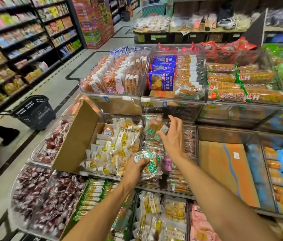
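While the left hand (135, 169) curls its fingers round a bundle of green-labelled snack packets (152, 165), the bundle is just right of the open cardboard box (78, 136). Farther right of the box, the right hand (172, 136) is spread wide, holding nothing, beside another green packet (152, 127).

Tall dark shelving (24, 40) packed with goods fills the upper left. A pale floor (59, 91) with dark border lines runs diagonally below it; a black basket (34, 112) stands at mid-left.
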`<state>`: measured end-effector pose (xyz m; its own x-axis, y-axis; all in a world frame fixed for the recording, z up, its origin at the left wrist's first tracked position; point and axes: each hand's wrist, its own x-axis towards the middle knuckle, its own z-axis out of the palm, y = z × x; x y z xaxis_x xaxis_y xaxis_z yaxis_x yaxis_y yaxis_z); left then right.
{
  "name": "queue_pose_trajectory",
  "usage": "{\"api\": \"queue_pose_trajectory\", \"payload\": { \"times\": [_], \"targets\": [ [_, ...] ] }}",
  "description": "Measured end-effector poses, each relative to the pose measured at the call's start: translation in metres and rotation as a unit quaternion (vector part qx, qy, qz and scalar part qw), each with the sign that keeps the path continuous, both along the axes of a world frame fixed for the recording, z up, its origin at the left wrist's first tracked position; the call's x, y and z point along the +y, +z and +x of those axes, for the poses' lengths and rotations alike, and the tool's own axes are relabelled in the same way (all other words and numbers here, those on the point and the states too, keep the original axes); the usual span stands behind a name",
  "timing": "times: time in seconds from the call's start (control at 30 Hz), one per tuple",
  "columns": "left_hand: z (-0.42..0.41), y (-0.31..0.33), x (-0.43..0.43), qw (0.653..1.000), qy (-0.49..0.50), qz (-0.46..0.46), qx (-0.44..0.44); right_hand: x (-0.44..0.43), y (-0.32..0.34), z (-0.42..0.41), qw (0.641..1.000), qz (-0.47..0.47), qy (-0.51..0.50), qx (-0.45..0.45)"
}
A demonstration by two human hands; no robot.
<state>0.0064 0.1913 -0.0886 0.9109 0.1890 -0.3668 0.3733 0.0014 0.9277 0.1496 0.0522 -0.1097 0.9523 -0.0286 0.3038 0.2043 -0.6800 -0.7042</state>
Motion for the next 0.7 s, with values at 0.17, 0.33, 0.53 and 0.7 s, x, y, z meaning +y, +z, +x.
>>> {"api": "queue_pose_trajectory", "payload": {
  "times": [0.17, 0.33, 0.53, 0.7],
  "targets": [
    [0.001, 0.004, -0.002, 1.000, -0.001, 0.002, -0.013, -0.007, -0.005, -0.007, 0.999, 0.038, -0.020, 0.001],
    [0.000, 0.007, -0.002, 1.000, 0.012, -0.018, -0.009, -0.013, -0.015, -0.012, 0.997, -0.008, -0.066, -0.039],
    [-0.003, 0.013, -0.002, 1.000, 0.012, -0.025, -0.013, 0.002, -0.024, -0.016, 0.983, 0.145, -0.109, -0.003],
    [-0.004, 0.017, -0.004, 0.999, 0.021, -0.034, -0.022, 0.014, -0.031, -0.013, 0.992, 0.086, -0.087, 0.032]
  ]
}}
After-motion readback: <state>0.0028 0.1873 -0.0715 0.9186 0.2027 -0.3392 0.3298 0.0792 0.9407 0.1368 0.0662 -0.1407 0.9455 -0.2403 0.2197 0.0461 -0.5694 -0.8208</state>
